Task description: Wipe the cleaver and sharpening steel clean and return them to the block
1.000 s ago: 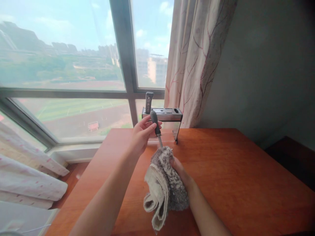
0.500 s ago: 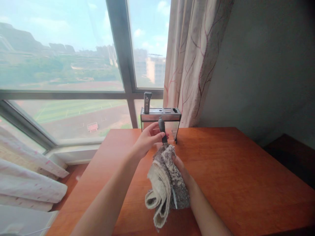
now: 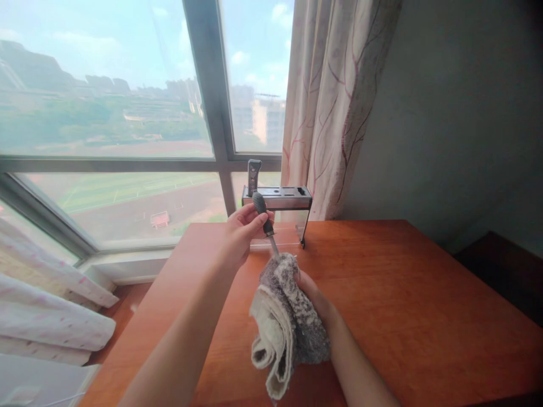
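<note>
Wooden table point(image 3: 403, 294) carries the clear-sided knife block point(image 3: 288, 192) at its far edge, upright, dark handle point(image 3: 253, 176) up at the left end, likely for easy reach. Nearer, folded grey cloth point(image 3: 271, 322) is bunched in the right hand point(image 3: 314, 291), thumb side on its right edge, other fingers hidden so can't tell full grip; cloth probably pads that palm from metal. Left hand point(image 3: 246, 229) pinches the ribbed black grip of what's likely a sharpening steel point(image 3: 263, 213), shaft angled into the cloth's top, probably for control from the handle end.
</note>
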Tool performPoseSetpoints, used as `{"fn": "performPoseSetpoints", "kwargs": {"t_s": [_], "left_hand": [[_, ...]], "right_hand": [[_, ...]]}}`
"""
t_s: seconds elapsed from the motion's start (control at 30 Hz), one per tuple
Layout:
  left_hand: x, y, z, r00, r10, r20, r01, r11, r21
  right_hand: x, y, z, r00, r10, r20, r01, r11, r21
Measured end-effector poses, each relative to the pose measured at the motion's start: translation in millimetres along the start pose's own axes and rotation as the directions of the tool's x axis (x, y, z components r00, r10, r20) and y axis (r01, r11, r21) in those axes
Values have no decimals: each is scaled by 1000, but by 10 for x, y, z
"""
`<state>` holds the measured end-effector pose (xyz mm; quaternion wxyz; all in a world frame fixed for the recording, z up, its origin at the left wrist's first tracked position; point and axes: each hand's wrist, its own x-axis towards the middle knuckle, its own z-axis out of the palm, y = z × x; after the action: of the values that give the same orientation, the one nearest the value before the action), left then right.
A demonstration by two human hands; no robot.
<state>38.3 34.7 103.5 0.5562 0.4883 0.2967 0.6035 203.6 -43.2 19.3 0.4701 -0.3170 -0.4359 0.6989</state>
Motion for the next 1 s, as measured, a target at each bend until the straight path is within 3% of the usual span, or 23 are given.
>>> {"fn": "performPoseSetpoints", "kwargs": {"t_s": [0.13, 0.23, 0.43, 0.6, 0.8, 1.0], "left_hand": [[23, 141, -72, 981, 133, -138, -140, 989, -40], [55, 194, -145, 950, 207, -234, -223, 974, -47], [98, 228, -209, 891, 264, -370, -289, 957, -13], [94, 250, -201, 869, 303, -392, -324, 946, 15], [40, 263, -184, 874, 300, -382, -313, 949, 29], [-107, 179, -235, 899, 268, -347, -237, 963, 127]], "right_hand": [[11, 66, -40, 984, 48, 170, -73, 987, 141], [46, 88, -61, 988, 32, 150, -55, 987, 152], [149, 77, -132, 1000, 11, -18, -10, 996, 91], [201, 92, -200, 978, -30, -207, 39, 999, 36], [203, 93, -191, 858, -135, -496, 187, 981, 57], [241, 101, -288, 782, -161, -602, 331, 926, 182]]}}
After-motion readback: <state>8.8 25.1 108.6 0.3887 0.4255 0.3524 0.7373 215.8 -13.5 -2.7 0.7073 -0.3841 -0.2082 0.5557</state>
